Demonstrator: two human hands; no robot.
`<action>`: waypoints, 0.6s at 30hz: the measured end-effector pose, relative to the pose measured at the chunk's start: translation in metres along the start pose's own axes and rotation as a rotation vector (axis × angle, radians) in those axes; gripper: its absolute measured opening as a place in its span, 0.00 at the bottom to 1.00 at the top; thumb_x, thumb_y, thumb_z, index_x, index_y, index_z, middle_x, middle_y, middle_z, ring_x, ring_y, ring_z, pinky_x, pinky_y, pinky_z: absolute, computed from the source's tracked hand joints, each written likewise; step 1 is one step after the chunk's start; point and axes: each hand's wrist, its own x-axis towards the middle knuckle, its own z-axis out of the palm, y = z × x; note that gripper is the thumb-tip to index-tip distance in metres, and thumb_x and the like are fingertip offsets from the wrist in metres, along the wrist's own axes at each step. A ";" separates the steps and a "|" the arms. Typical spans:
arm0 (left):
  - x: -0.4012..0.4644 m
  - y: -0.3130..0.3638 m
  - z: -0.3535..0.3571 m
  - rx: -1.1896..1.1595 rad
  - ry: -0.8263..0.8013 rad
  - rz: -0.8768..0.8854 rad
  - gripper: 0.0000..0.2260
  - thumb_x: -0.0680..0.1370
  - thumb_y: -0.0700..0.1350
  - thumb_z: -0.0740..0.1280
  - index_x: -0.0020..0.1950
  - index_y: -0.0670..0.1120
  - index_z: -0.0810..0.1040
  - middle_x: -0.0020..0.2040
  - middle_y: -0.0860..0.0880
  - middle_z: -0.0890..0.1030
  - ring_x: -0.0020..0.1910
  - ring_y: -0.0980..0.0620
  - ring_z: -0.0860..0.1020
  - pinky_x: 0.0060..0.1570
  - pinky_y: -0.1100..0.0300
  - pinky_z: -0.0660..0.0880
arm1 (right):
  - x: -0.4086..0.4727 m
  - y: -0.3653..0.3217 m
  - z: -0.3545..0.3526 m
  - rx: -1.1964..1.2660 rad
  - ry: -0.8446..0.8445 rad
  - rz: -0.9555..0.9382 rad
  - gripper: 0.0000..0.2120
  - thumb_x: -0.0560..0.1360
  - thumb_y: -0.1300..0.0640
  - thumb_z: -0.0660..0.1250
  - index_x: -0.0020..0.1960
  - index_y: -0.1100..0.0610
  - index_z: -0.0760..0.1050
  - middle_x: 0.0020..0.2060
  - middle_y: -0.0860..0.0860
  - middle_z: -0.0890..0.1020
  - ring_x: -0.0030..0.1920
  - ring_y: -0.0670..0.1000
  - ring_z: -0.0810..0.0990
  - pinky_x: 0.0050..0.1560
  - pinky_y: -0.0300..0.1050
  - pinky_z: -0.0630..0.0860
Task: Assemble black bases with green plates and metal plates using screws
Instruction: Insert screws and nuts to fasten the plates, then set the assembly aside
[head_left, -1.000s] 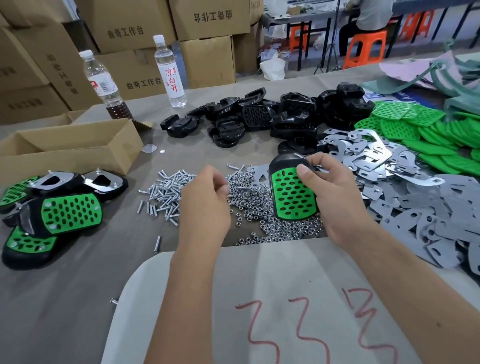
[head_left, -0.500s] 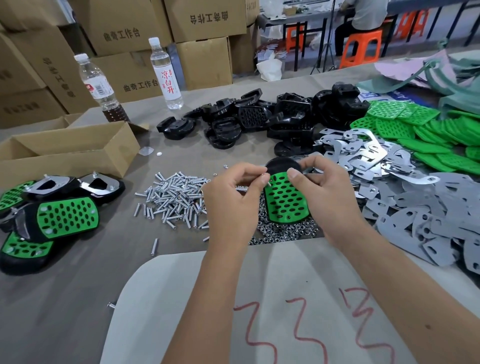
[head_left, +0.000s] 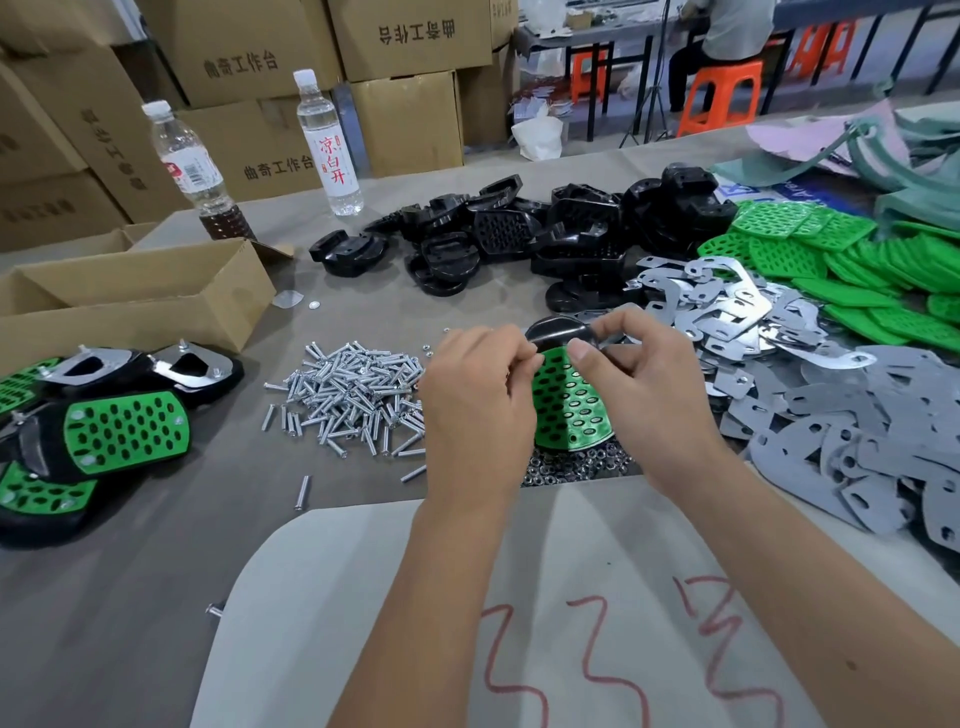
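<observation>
— Hands? Units?
— Right hand gripped one black base with perforated green plate above the nuts; left hand pinched at its top edge. Two plastic water bottles stood behind.

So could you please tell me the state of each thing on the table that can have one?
Left hand: fingers pinched at the plate's top edge.
Right hand: gripping the part.
Green plate: seated on the held black base.
Cardboard box: open.
Clear water bottle: capped, upright.
Brown-liquid bottle: capped, upright, nearly empty.
</observation>
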 end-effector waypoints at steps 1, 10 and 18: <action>-0.001 0.000 0.001 -0.014 0.005 -0.013 0.06 0.73 0.36 0.76 0.39 0.42 0.80 0.37 0.49 0.80 0.39 0.45 0.77 0.41 0.47 0.75 | 0.000 0.000 0.000 0.008 0.000 0.006 0.06 0.79 0.54 0.71 0.46 0.53 0.76 0.21 0.43 0.69 0.24 0.46 0.62 0.28 0.40 0.61; -0.004 0.001 0.008 -0.109 0.012 -0.068 0.05 0.74 0.36 0.74 0.41 0.43 0.80 0.37 0.51 0.79 0.39 0.47 0.77 0.39 0.47 0.75 | -0.003 -0.009 0.006 0.155 0.064 0.111 0.11 0.73 0.48 0.71 0.48 0.55 0.79 0.40 0.65 0.85 0.44 0.73 0.82 0.46 0.74 0.79; -0.004 0.001 0.008 -0.174 0.033 -0.262 0.06 0.74 0.38 0.74 0.39 0.45 0.80 0.33 0.55 0.80 0.34 0.54 0.79 0.40 0.50 0.78 | -0.004 0.000 0.005 -0.054 0.025 -0.027 0.05 0.81 0.55 0.70 0.49 0.54 0.75 0.21 0.43 0.69 0.24 0.44 0.62 0.32 0.43 0.60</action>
